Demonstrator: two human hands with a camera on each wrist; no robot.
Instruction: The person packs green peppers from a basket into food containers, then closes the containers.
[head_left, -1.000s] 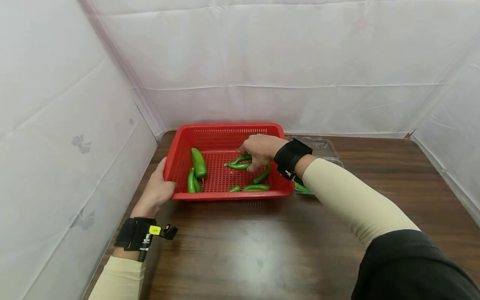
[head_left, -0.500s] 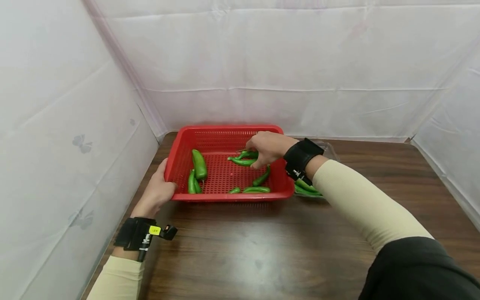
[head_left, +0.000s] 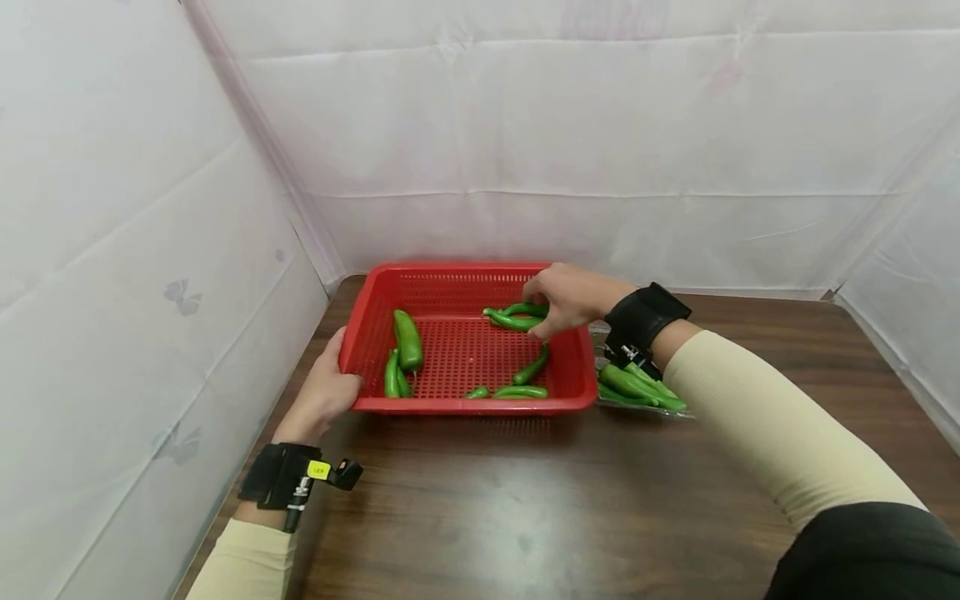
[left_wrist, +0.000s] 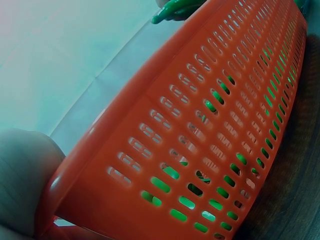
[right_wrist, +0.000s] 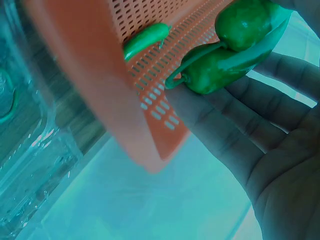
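Head view: right hand (head_left: 572, 297) pinches two glossy green peppers (head_left: 516, 317) over the basket (head_left: 472, 406), whose rim the left hand (head_left: 324, 395) grips, six peppers inside.

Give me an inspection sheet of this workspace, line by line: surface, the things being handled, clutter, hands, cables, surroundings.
Surface: dark wooden table, bare in front of the basket.
Things handled: red perforated basket with several green peppers lying loose on its floor; two green peppers held above its right side.
Clutter: clear plastic tray right of the basket, more peppers in it.
Hands: left hand grips the basket's near-left corner; right hand pinches the two peppers. Black wrist straps on both.
Cables: nothing seen.
Surroundings: white sheeting on three sides.
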